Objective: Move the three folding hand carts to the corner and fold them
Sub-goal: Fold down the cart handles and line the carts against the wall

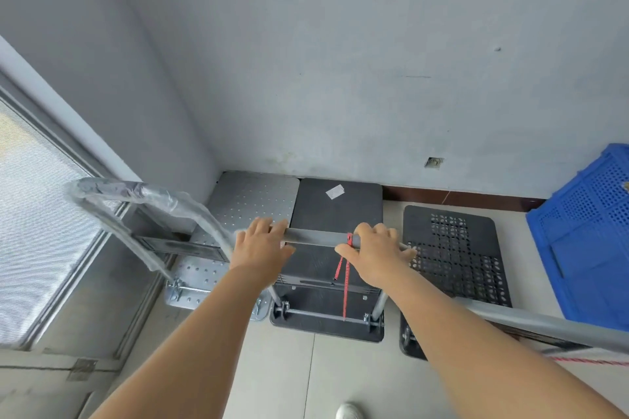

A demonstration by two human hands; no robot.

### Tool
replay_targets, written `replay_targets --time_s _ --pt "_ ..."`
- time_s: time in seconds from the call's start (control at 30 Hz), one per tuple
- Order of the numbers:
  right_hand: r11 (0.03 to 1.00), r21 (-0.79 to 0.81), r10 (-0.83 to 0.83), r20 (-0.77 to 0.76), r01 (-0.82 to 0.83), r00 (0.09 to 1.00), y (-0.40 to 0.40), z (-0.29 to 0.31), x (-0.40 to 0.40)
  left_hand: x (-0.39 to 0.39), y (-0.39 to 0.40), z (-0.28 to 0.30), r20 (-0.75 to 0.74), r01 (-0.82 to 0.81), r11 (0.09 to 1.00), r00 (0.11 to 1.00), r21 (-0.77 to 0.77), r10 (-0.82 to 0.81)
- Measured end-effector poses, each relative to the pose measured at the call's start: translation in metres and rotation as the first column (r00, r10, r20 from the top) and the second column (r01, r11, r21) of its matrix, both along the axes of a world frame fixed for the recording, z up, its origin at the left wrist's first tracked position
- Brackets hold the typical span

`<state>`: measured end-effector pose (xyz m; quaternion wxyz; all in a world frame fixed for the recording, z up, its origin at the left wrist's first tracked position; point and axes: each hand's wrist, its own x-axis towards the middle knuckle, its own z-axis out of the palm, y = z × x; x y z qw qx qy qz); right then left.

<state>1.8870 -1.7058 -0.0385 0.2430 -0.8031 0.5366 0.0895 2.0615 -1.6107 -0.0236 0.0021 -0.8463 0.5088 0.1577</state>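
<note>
3 carts parked in the corner, frame centre. My left hand (263,241) and right hand (372,250) both grasp the middle cart (335,214) handle bar (316,237) — uprights not yet down. I'd release the hinge latch first, then lower evenly — red cord (345,279) clear of the joints.

Pale floor (306,381) with three hand carts (335,258) side by side, blue crate (585,248) alongside.
</note>
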Motion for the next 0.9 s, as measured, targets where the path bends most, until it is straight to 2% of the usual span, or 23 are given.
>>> replay_targets --time_s 0.17,0.27,0.43,0.63,0.9 --pt "0.994 -0.096 0.063 0.085 -0.055 0.994 0.014 0.001 -0.027 -0.043 0.023 0.008 -0.056 -0.007 0.993 0.998 -0.116 0.0" --pt "0.978 -0.198 0.096 0.135 -0.068 0.986 0.031 0.01 -0.052 -0.073 0.039 0.014 -0.103 -0.013 0.987 0.995 -0.158 -0.003" --pt "0.962 -0.265 0.111 0.173 -0.062 0.979 0.066 0.029 -0.111 -0.13 0.066 0.024 -0.161 0.006 0.979 0.986 -0.203 -0.039" --pt "0.958 -0.284 0.013 0.147 0.03 0.989 0.093 0.043 -0.199 -0.208 0.078 0.03 -0.243 0.087 0.973 0.96 -0.215 -0.139" --pt "0.947 -0.263 -0.159 0.126 0.187 0.979 0.087 0.049 -0.302 -0.3 0.048 0.041 -0.252 0.255 0.938 0.916 -0.236 -0.313"
